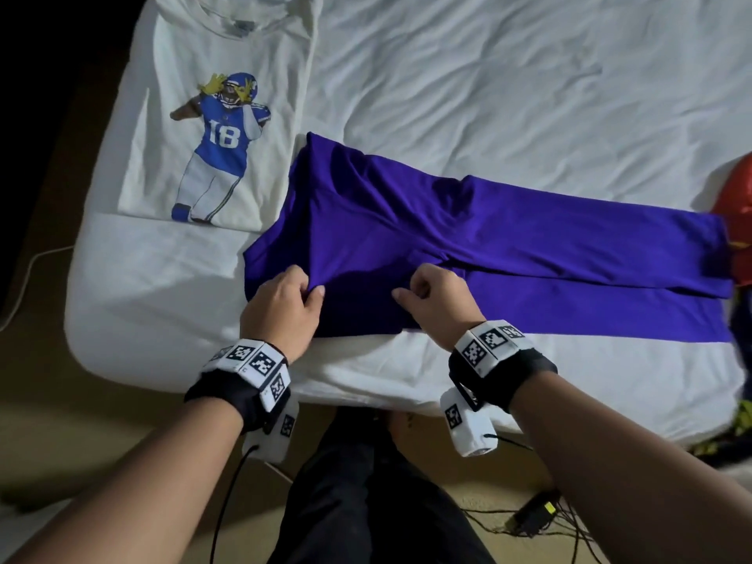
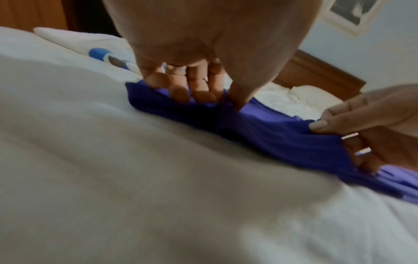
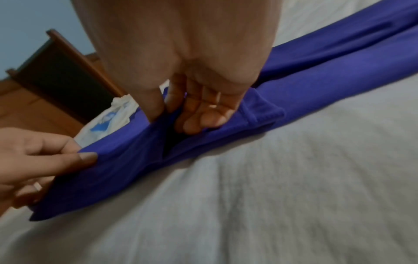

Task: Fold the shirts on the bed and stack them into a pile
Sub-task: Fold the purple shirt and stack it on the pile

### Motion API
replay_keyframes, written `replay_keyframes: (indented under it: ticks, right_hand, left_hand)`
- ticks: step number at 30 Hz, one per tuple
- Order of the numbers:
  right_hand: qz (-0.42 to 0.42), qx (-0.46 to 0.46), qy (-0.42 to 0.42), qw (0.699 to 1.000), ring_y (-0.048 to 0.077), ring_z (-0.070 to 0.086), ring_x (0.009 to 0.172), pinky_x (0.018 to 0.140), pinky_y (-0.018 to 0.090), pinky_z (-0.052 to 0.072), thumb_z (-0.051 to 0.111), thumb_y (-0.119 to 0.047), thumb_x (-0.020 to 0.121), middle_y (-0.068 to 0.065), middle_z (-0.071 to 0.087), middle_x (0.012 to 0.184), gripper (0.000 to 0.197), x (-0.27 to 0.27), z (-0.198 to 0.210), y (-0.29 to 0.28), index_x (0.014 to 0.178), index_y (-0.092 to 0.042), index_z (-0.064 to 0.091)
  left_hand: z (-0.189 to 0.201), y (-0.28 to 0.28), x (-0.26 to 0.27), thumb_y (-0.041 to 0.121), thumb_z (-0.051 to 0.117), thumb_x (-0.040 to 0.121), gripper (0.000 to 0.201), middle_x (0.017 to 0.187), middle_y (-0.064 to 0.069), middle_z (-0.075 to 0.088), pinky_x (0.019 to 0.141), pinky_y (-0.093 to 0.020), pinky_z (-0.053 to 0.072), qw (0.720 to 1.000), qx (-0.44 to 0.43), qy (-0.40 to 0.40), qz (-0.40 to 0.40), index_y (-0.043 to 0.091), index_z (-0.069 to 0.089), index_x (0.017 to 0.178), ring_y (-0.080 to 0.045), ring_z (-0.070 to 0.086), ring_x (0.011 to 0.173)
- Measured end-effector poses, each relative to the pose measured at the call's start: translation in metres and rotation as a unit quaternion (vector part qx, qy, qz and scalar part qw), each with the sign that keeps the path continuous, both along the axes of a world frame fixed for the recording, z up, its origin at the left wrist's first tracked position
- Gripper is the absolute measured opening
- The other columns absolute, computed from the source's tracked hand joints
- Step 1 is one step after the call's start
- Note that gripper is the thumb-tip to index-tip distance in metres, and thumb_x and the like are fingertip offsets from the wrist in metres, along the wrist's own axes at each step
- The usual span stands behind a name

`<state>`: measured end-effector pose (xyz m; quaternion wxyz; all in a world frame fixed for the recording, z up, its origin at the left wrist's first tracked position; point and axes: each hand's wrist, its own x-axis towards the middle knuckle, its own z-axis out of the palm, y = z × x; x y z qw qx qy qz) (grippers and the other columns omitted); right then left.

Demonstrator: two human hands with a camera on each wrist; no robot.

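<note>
Mid-fold on the purple shirt. It lies across the near side of the bed, its long part running off to my right toward a red garment at the edge.

My left hand pinches a raised ridge of the purple fabric between thumb and curled fingers. My right hand does the same just beside it, thumb and fingers closed on the cloth. The left wrist view confirms both pinches; the fabric bunches between them.

The white shirt, printed with a player numbered 18, lies flat to the left and looks partly folded, touching the purple one's corner. No pile yet.

Step, as I judge it: gathering the near end to fold it over. Next move needs both pinches lifted together, carried evenly across, then laid flat so no crease bunches. The fabric looks slippery, so the grip may slide.
</note>
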<state>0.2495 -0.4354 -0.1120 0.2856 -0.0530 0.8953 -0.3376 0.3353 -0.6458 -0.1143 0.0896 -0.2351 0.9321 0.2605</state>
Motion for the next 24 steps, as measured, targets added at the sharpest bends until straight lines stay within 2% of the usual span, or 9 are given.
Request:
replay_keyframes:
  ticks: [3, 6, 8, 10, 13, 15, 17, 21, 24]
  right_hand:
    - [-0.071, -0.102, 0.023, 0.992, 0.009, 0.045, 0.053, 0.055, 0.021, 0.038, 0.075, -0.016, 0.081, -0.006, 0.048, 0.059, 0.033, 0.013, 0.005, 0.012, 0.067, -0.02, 0.046]
    - [-0.137, -0.189, -0.013, 0.972, 0.027, 0.057, 0.053, 0.048, 0.026, 0.047, 0.071, -0.005, 0.085, 0.01, 0.05, 0.065, 0.03, 0.021, 0.006, 0.019, 0.074, -0.013, 0.045]
    - [-0.137, -0.205, -0.008, 0.969, 0.024, 0.053, 0.058, 0.052, 0.028, 0.049, 0.072, -0.008, 0.086, 0.004, 0.05, 0.07, 0.027, 0.024, 0.004, 0.02, 0.077, -0.016, 0.047]
    - [-0.117, -0.191, 0.008, 0.975, 0.012, 0.046, 0.06, 0.06, 0.034, 0.047, 0.073, -0.015, 0.084, -0.008, 0.046, 0.069, 0.022, 0.026, 0.0, 0.019, 0.081, -0.022, 0.052]
    - [-0.11, -0.151, 0.006, 0.982, 0.009, 0.041, 0.057, 0.061, 0.037, 0.045, 0.073, -0.019, 0.084, -0.008, 0.043, 0.064, 0.021, 0.026, -0.007, 0.018, 0.083, -0.027, 0.054]
    - [-0.101, -0.131, -0.009, 0.986, 0.012, 0.044, 0.057, 0.062, 0.04, 0.048, 0.074, -0.021, 0.084, -0.006, 0.045, 0.063, 0.02, 0.025, -0.007, 0.017, 0.082, -0.027, 0.055]
    - [-0.089, -0.137, -0.009, 0.987, 0.013, 0.047, 0.061, 0.067, 0.039, 0.05, 0.074, -0.018, 0.084, -0.005, 0.049, 0.066, 0.019, 0.026, -0.005, 0.016, 0.083, -0.025, 0.057]
    - [-0.071, -0.156, -0.012, 0.985, 0.012, 0.047, 0.063, 0.064, 0.02, 0.043, 0.071, -0.004, 0.083, 0.0, 0.054, 0.075, 0.018, 0.03, 0.0, 0.015, 0.087, -0.018, 0.059]
    - [-0.098, -0.119, 0.002, 0.988, 0.015, 0.052, 0.062, 0.064, 0.023, 0.046, 0.067, -0.005, 0.083, -0.004, 0.057, 0.073, 0.02, 0.031, -0.005, 0.015, 0.083, -0.023, 0.058]
  left_hand:
    - [0.013, -0.005, 0.007, 0.027, 0.064, 0.094, 0.022, 0.068, 0.005, 0.05, 0.064, -0.035, 0.038, 0.992, 0.086, 0.073, 0.057, 0.01, 0.053, 0.086, -0.027, 0.049, 0.07]
    - [0.021, -0.008, 0.011, 0.021, 0.07, 0.091, 0.02, 0.068, 0.0, 0.055, 0.064, -0.03, 0.044, 0.976, 0.17, 0.099, 0.093, 0.011, 0.054, 0.084, -0.018, 0.052, 0.063]
    - [0.024, -0.007, 0.012, 0.016, 0.071, 0.09, 0.017, 0.071, 0.0, 0.056, 0.061, -0.014, 0.043, 0.965, 0.217, 0.079, 0.122, 0.01, 0.056, 0.087, -0.009, 0.051, 0.061]
    - [0.022, -0.008, 0.014, 0.015, 0.071, 0.09, 0.014, 0.081, 0.002, 0.06, 0.064, -0.007, 0.043, 0.957, 0.244, 0.055, 0.147, 0.01, 0.059, 0.093, -0.003, 0.055, 0.07]
    - [0.016, -0.011, 0.019, 0.018, 0.07, 0.091, 0.013, 0.097, -0.001, 0.065, 0.076, -0.022, 0.047, 0.956, 0.245, 0.019, 0.159, 0.014, 0.061, 0.098, -0.01, 0.061, 0.089]
    - [0.011, -0.014, 0.022, 0.021, 0.069, 0.091, 0.011, 0.095, -0.011, 0.067, 0.075, -0.035, 0.054, 0.965, 0.219, -0.016, 0.144, 0.017, 0.06, 0.095, -0.025, 0.065, 0.089]
    - [0.01, -0.014, 0.023, 0.022, 0.068, 0.091, 0.009, 0.096, -0.015, 0.068, 0.083, -0.042, 0.055, 0.971, 0.206, -0.045, 0.113, 0.019, 0.06, 0.095, -0.027, 0.063, 0.089]
    - [0.013, -0.017, 0.018, 0.02, 0.066, 0.092, 0.01, 0.107, -0.005, 0.066, 0.092, -0.039, 0.051, 0.972, 0.209, -0.062, 0.087, 0.021, 0.061, 0.1, -0.016, 0.056, 0.099]
    - [0.016, -0.02, 0.013, 0.022, 0.063, 0.093, 0.007, 0.093, -0.003, 0.066, 0.081, -0.038, 0.053, 0.978, 0.181, -0.076, 0.076, 0.023, 0.059, 0.098, -0.024, 0.062, 0.087]
